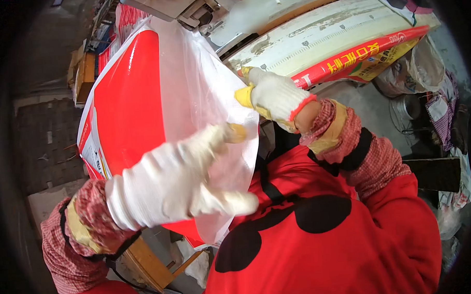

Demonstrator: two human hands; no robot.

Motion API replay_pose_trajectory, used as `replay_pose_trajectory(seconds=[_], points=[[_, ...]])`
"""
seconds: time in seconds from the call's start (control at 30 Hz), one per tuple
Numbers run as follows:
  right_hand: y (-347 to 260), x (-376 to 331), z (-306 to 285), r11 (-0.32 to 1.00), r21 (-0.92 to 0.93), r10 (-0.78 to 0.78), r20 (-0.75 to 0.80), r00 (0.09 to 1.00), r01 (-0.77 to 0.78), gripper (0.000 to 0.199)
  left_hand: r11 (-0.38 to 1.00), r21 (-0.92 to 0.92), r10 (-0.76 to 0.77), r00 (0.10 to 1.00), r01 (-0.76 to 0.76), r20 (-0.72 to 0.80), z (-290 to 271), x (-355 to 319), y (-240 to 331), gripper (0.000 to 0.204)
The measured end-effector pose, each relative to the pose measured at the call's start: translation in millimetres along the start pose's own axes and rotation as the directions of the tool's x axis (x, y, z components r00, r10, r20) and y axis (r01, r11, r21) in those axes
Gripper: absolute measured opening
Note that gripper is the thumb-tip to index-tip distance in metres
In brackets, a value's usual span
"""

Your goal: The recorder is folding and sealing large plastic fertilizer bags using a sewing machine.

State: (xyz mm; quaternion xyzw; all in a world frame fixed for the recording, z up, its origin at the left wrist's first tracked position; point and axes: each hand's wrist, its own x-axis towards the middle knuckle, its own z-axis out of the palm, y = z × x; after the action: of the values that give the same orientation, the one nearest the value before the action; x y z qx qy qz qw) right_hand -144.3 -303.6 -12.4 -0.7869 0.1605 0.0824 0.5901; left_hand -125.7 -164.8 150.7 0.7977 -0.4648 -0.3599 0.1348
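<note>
A large glossy red and white woven plastic sack [135,93] stands spread out before me on the left, its pale translucent part toward the middle. My left hand [164,183], in a white knitted glove, is over the sack's near side with thumb and fingers apart; its fingertips are slightly blurred. My right hand [278,96], in a white glove with yellow-covered fingertips, is at the sack's right edge. Its yellow-tipped thumb lies over that white edge, which appears gripped between thumb and fingers; part of the grip is hidden.
Beyond the sack is a worn pale worktable [314,35] with a grey metal machine part [189,8] at its left end. A red and yellow printed sheet [362,57] hangs along its near edge. A clear plastic bag [424,62] is at right, and a wooden stool [149,264] stands below left.
</note>
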Motion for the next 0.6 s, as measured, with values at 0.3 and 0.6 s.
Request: replay_pose_trajectory(seconds=[0.3,0.6], points=[[0.2,52.2,10.9,0.961,-0.182,-0.205,0.027,0.978,0.206,0.039,0.946,0.310,-0.187,0.938,0.092,0.291,-2.7,-3.2,13.2,0.058],[-30.5,70.7,12.2,0.599,-0.722,-0.250,0.242,0.937,0.347,0.047,0.728,0.684,-0.442,0.727,-0.051,0.525,9.5,-5.9,39.3,0.037]])
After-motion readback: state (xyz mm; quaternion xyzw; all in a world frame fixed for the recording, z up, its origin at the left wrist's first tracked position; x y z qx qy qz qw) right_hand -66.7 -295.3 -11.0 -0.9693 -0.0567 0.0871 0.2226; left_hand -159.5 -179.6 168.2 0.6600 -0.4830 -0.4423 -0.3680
